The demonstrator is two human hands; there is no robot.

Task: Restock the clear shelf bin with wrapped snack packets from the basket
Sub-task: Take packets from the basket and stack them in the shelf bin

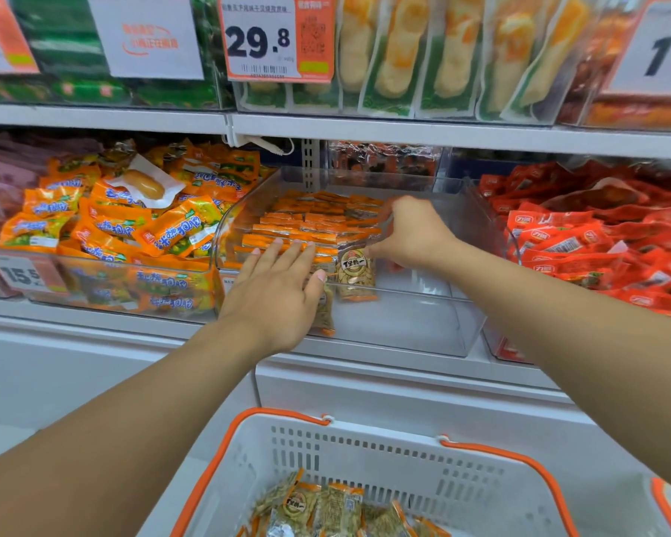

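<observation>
Here both hands are inside the clear shelf bin (399, 315), tidying a row, not dropping stock in loose. The left hand (277, 288) lies flat with its fingers straight and spread over the orange-edged tops of the wrapped snack packets (310, 226), which stand packed on edge across the back and left of the bin; it seems to press them back so the row stays upright while another packet goes in. The right hand (413, 230) has its fingers curled down at the right end of that row, gripping what looks like the top of a front packet (355, 271) whose round label faces outward, though the exact pinch is hidden by the hand. That packet stands at the front of the row, probably being set in line. The front right of the bin floor is bare, so there is room to fill. Below, the white basket (481, 482) with orange handles holds more of the same packets (322, 509), near at hand for the next reach.
</observation>
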